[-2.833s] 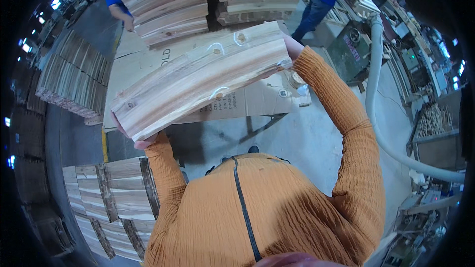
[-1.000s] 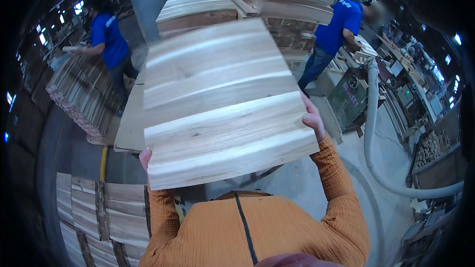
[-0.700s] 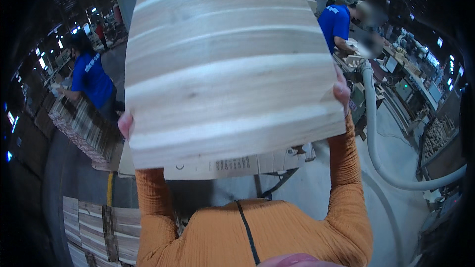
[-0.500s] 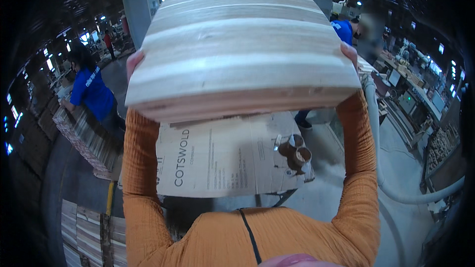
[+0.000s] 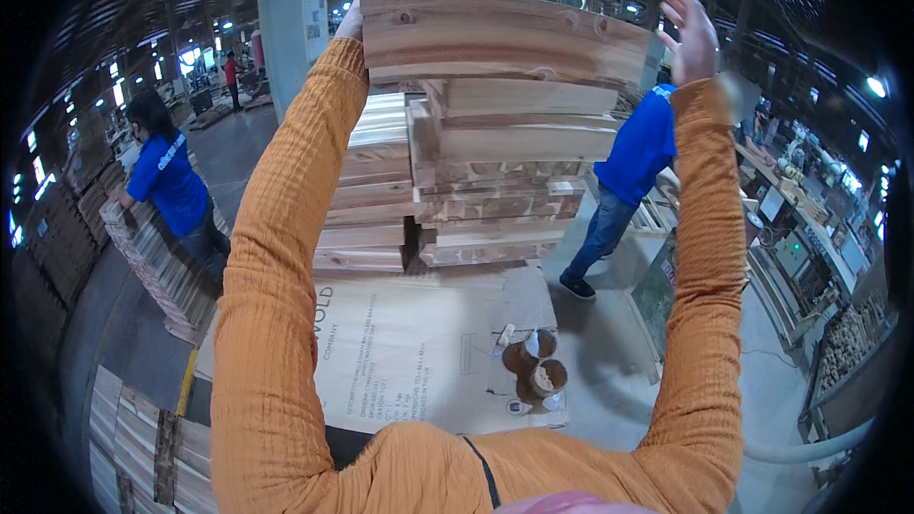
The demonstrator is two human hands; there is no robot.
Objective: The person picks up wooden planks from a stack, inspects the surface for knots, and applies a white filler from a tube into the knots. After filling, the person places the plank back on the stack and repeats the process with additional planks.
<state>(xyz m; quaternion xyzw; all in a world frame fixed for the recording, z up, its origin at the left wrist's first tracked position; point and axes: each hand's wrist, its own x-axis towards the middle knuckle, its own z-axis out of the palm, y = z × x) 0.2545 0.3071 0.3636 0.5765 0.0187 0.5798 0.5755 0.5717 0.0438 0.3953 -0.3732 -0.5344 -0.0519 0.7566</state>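
A thick wooden panel with brown grain rests on top of a tall stack of wooden boards in front of me. My left hand is closed at its upper left corner, fingertips over the top edge. Beyond its right end, my right hand is raised with fingers spread, holding nothing and apart from the wood. Both arms reach up and forward. Below the stack, a flattened cardboard sheet covers the work surface, with small open containers on brown stains at its right side.
A person in a blue shirt stands right of the stack; another is at a board pile on the left. More panels lie at lower left. A pale hose and machinery are at right.
The panel, held between both hands close before me, has moved away onto the stack. My right hand has let go and opened. The person at right has come into fuller view.
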